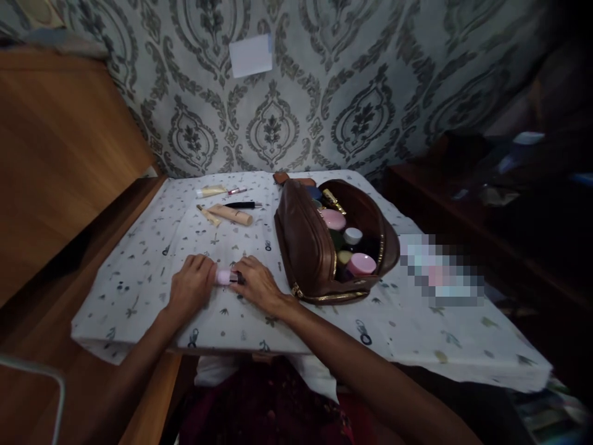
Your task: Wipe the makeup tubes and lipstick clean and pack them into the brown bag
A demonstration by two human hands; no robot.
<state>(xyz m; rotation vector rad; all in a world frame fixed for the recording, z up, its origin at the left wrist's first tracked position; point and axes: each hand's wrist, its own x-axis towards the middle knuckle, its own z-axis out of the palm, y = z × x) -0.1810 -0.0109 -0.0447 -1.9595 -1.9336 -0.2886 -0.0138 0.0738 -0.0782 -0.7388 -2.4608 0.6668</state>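
Between my two hands lies a small pale pink bottle (223, 277) with a dark end, held sideways just over the cloth-covered table. My left hand (192, 283) is closed around its left end, which the fingers hide. At the dark end, the fingers of my right hand (259, 285) are closed on it. To the right of my right hand stands a brown cosmetic bag (300, 238), unzipped. Inside are a pink-lidded jar (362, 264), a round pink item (333, 219), a white-capped container (353, 235) and a gold tube (332, 200).
Beyond my hands lie a beige tube (231, 214), a smaller tube (208, 215), a black pen-like item (243, 205), a yellowish tube (212, 191) and a thin reddish tube (238, 191). A blurred-out item (440, 272) rests right of the bag. Wooden furniture (65, 123) borders the left.
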